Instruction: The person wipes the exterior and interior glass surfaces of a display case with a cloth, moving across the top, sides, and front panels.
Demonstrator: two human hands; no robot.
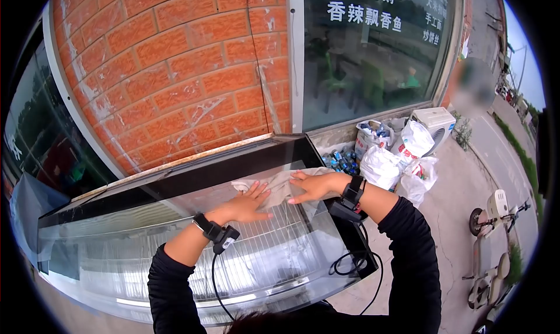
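I am leaning over the glass lid [175, 241] of a chest freezer standing against the brick wall [175, 71], and I am taking that lid as my landmark. Toward the lid's middle, my left hand [248, 204] is lying flat with fingers spread, its fingertips pressing the near edge of a pale cloth [280, 185]; this grip is apart, not clamped on anything. Just beside it, toward the lid's right end, my right hand [315, 186] is pressing down on the same cloth, palm flat and fingers extended, again an open grip resting on the fabric rather than pinching it. The cloth is lying bunched on the lid's far right portion, close to the dark back rim [221, 168], under both palms. To wipe well, I judge I should be keeping both palms flat, pushing with even pressure, and keeping the cloth spread so it does not fold under. Beyond the lid's right end, white bags [396, 159] and bottles are sitting on the ground beneath the window [373, 48].
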